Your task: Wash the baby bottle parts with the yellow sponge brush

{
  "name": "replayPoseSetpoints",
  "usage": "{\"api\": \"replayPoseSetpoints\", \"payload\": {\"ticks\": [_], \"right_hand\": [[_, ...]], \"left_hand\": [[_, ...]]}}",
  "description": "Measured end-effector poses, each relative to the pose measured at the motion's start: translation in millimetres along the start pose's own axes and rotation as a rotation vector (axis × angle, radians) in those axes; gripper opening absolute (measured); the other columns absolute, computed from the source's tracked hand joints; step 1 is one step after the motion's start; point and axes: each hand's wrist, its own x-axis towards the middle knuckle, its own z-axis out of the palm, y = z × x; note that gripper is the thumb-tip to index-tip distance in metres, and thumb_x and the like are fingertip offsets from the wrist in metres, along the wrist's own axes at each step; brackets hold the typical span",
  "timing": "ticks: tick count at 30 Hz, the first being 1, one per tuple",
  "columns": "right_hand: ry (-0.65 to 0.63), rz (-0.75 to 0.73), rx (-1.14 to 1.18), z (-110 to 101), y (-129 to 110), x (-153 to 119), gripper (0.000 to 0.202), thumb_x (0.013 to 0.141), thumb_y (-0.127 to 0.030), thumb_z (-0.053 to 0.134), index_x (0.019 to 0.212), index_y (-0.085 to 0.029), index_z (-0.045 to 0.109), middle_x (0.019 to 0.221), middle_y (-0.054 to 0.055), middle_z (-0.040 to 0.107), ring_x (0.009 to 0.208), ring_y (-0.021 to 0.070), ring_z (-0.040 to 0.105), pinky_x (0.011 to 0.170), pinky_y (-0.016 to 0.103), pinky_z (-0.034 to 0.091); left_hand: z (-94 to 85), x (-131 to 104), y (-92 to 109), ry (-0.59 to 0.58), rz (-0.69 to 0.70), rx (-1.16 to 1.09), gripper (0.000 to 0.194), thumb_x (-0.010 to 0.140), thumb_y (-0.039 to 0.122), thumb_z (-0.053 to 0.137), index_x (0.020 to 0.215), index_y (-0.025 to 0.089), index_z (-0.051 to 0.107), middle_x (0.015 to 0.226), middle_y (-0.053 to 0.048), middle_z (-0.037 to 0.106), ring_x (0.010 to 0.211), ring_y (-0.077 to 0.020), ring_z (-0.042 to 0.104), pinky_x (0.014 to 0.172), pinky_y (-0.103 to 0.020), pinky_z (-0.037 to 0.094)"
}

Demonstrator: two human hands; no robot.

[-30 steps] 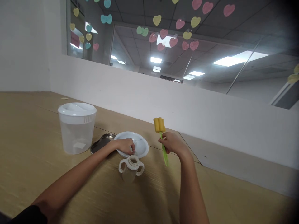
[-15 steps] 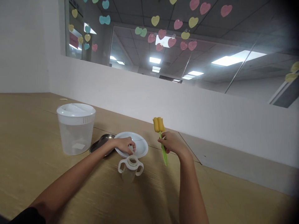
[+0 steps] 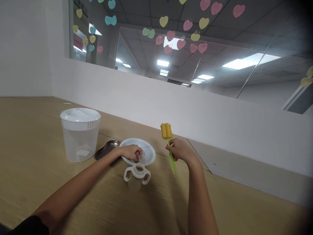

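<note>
My right hand (image 3: 180, 150) grips the green handle of a bottle brush (image 3: 166, 131), its yellow sponge head pointing up. Over the white plate (image 3: 150, 158), my left hand (image 3: 132, 152) is closed on a small clear round piece (image 3: 141, 158), whose open rim shows below the fingers; its exact kind is too small to make out. In front of the plate stands a see-through baby bottle (image 3: 137, 176), upright and uncapped, with a white handle on either side. Neither hand touches the bottle.
A clear bucket with a white lid (image 3: 80, 135) stands on the left of the wooden table (image 3: 102, 202). Between it and the plate lies a metal kidney-shaped tray (image 3: 107, 149), partly behind my left forearm. A white wall (image 3: 117, 91) rises behind the table.
My left hand has turned slightly, so the rim of the clear piece now shows more plainly over the plate. My right hand and the brush have barely moved.
</note>
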Motion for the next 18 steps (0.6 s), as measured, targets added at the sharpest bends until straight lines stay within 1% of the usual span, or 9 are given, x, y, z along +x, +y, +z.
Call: {"api": "replayPoseSetpoints", "payload": {"ticks": [4, 9, 14, 18], "right_hand": [[-0.003, 0.006, 0.0, -0.5, -1.2, -0.7, 0.012, 0.082, -0.019, 0.049, 0.071, -0.014, 0.048, 0.054, 0.001, 0.057, 0.037, 0.0108, 0.053, 0.039, 0.019, 0.039], [-0.005, -0.003, 0.004, 0.0, 0.7, 0.0, 0.012, 0.081, -0.019, 0.05, 0.07, -0.015, 0.047, 0.056, 0.001, 0.057, 0.037, 0.0109, 0.054, 0.039, 0.019, 0.039], [0.005, -0.015, -0.007, 0.7, 2.5, 1.0, 0.011, 0.081, -0.019, 0.05, 0.071, -0.015, 0.046, 0.055, 0.001, 0.056, 0.037, 0.0111, 0.054, 0.039, 0.02, 0.039], [0.008, -0.013, -0.011, 0.6, 1.9, 0.8, 0.01, 0.081, -0.02, 0.05, 0.072, -0.015, 0.048, 0.057, 0.002, 0.057, 0.037, 0.0107, 0.053, 0.038, 0.02, 0.039]], "left_hand": [[3.4, 1.1, 1.0, 0.027, -0.01, 0.012, 0.019, 0.06, 0.022, 0.065, 0.076, 0.014, 0.061, 0.065, 0.003, 0.057, 0.06, -0.0087, 0.051, 0.054, -0.017, 0.036], [6.2, 3.7, 0.8, 0.083, 0.004, -0.011, 0.021, 0.06, 0.029, 0.067, 0.075, 0.015, 0.064, 0.062, 0.003, 0.056, 0.059, -0.0092, 0.048, 0.055, -0.018, 0.034], [1.6, 3.1, 3.7, 0.156, -0.04, -0.204, 0.024, 0.051, 0.026, 0.071, 0.07, 0.013, 0.063, 0.058, 0.004, 0.054, 0.056, -0.0087, 0.046, 0.053, -0.019, 0.032], [-6.9, -2.2, 10.1, 0.177, -0.046, -0.311, 0.021, 0.055, 0.023, 0.067, 0.071, 0.011, 0.06, 0.059, 0.002, 0.056, 0.056, -0.0091, 0.049, 0.053, -0.019, 0.036]]}}
